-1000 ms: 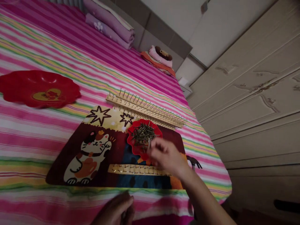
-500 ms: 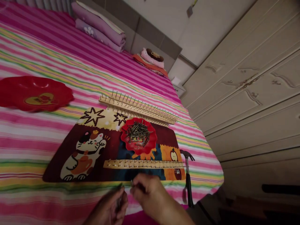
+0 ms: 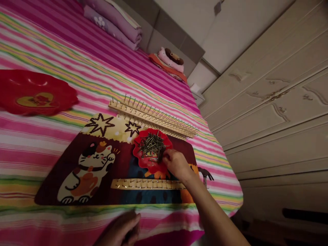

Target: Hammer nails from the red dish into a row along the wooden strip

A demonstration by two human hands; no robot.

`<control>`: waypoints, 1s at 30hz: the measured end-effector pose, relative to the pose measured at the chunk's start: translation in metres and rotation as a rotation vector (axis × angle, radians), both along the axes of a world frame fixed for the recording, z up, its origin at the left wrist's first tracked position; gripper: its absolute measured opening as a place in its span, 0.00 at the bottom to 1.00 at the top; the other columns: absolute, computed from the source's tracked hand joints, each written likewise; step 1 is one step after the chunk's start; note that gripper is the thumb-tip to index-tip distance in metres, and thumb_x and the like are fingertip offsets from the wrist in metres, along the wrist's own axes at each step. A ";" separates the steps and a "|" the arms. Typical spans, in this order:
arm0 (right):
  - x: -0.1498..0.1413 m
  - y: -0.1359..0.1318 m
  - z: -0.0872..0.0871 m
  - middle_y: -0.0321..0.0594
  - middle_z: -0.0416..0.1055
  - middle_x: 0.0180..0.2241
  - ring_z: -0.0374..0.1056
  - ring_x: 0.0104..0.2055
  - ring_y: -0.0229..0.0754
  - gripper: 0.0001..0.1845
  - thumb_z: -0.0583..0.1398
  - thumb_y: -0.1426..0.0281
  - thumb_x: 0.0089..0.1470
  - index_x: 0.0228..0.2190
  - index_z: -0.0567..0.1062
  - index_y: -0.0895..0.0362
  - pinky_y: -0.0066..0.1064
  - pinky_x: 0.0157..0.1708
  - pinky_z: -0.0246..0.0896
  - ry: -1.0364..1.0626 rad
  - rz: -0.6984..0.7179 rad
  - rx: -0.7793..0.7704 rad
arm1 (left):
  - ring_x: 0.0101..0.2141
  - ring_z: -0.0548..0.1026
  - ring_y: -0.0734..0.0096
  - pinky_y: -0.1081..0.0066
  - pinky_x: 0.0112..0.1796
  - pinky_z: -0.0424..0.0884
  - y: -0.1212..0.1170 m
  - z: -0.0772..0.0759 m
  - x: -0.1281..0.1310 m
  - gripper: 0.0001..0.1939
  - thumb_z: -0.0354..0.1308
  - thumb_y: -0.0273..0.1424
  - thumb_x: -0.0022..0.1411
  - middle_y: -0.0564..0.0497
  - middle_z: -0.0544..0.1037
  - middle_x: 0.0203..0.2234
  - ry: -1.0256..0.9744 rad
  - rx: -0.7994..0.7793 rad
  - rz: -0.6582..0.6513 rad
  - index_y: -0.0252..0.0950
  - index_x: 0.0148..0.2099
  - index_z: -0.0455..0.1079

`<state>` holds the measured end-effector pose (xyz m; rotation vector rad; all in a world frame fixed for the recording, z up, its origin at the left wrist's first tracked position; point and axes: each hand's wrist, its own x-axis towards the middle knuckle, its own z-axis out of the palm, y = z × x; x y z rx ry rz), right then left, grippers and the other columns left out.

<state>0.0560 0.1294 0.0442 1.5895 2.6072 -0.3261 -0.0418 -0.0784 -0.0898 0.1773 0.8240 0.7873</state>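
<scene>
My right hand point(image 3: 176, 164) narrow at edge of brass nails point(image 3: 152, 145) in red scalloped dish point(image 3: 141, 158), beyond nail-studded wooden strip point(image 3: 147, 184); any grip unclear. Left hand point(image 3: 119, 229) curled at near edge of striped bedsheet point(image 3: 30, 160); contents hidden.

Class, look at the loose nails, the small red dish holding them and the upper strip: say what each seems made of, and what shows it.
The loose nails look like metal with a brassy finish, from their thin shanks and yellowish glint. The small red dish looks like glossy plastic, from its shine and wavy moulded rim, though it could be melamine. The upper strip looks like pale, matt, bare wood.
</scene>
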 end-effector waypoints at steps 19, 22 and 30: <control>-0.028 0.004 -0.002 0.45 0.76 0.36 0.72 0.35 0.44 0.24 0.61 0.54 0.48 0.41 0.71 0.58 0.29 0.28 0.59 -0.193 0.016 -0.193 | 0.12 0.48 0.86 0.78 0.16 0.39 0.002 0.002 -0.005 0.24 0.53 0.55 0.49 0.62 0.57 0.12 0.051 0.073 -0.037 0.38 0.25 0.58; -0.030 0.005 -0.007 0.48 0.76 0.36 0.72 0.35 0.47 0.27 0.63 0.56 0.45 0.44 0.70 0.60 0.30 0.28 0.59 -0.207 -0.023 -0.164 | 0.12 0.50 0.85 0.79 0.16 0.40 0.002 0.000 -0.005 0.24 0.53 0.55 0.48 0.61 0.58 0.11 0.044 0.095 -0.044 0.38 0.25 0.58; -0.028 0.014 -0.022 0.46 0.77 0.35 0.73 0.35 0.46 0.12 0.58 0.66 0.50 0.37 0.73 0.57 0.29 0.29 0.58 -0.218 -0.036 -0.082 | 0.12 0.50 0.85 0.78 0.16 0.40 0.001 -0.001 -0.003 0.23 0.54 0.54 0.49 0.61 0.59 0.11 0.057 0.083 -0.029 0.37 0.26 0.59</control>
